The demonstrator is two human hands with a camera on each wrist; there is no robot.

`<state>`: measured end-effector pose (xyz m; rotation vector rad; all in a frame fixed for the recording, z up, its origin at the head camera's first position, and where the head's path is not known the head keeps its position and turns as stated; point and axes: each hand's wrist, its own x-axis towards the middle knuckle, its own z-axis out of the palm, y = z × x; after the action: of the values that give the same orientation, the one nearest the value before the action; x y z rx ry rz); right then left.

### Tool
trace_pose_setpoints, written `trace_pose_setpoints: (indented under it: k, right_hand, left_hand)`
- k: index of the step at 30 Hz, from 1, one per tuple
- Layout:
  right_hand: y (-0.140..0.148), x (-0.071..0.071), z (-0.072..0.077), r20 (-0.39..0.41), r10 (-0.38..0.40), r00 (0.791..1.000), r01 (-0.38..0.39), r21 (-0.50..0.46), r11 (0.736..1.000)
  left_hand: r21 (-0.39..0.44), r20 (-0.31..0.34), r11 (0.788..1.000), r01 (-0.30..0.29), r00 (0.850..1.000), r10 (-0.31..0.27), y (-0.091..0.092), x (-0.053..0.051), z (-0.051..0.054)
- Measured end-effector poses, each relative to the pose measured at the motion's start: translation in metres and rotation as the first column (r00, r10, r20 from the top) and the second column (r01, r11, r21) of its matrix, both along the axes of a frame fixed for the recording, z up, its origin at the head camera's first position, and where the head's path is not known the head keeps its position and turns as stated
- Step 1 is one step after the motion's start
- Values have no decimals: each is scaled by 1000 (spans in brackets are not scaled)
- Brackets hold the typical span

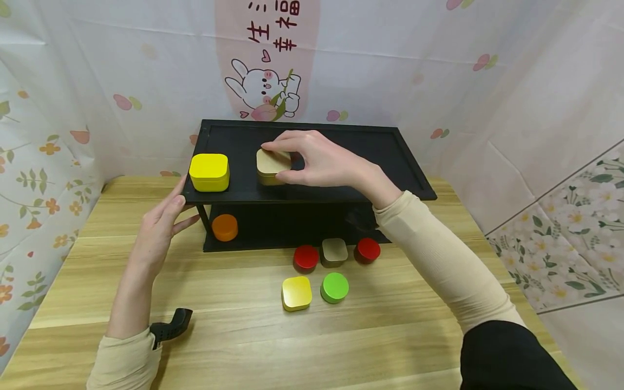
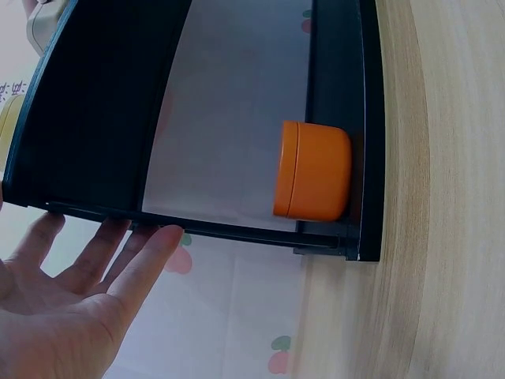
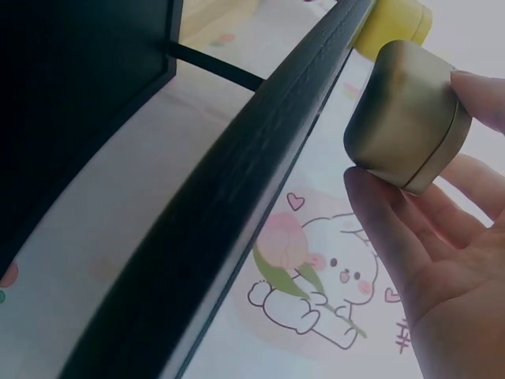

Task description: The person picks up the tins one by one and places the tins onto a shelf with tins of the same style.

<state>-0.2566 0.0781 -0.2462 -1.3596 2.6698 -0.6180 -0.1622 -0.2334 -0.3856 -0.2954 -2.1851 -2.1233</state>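
Observation:
My right hand grips a gold square tin between thumb and fingers, over the top board of a black two-tier shelf. In the right wrist view, the same tin is tilted beside the shelf edge; whether it touches the board I cannot tell. At the shelf's left end, my left hand touches the frame with fairly straight fingers. A yellow square tin stands on the top board's left corner. Below it, an orange round tin sits on the lower tier.
On the wooden table, in front of the shelf, are two red round tins, another gold square tin, a yellow square tin and a green round tin. A patterned cloth hangs behind.

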Motion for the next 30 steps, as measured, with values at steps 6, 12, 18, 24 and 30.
trace_pose_setpoints:
  k: [6,12,18,24,30]
  right_hand:
    - [-2,-2,-3,21,-14,1000,14,10,1000]
    - [-5,-2,-4,35,-13,999,12,26,1000]
    - [-9,-2,-6,35,8,999,-9,25,1000]
    - [-10,-3,-8,43,0,999,-2,49,999]
    - [-9,-4,-10,46,3,999,-5,49,999]
  left_hand:
    - [5,-2,1000,5,1000,-5,1,0,0]
    - [4,0,1000,10,1000,-10,0,-1,0]
    - [-8,14,1000,-2,1000,2,0,-1,0]
    - [-12,14,1000,-8,1000,8,0,-1,0]
    - [2,3,1000,-1,1000,1,0,0,0]
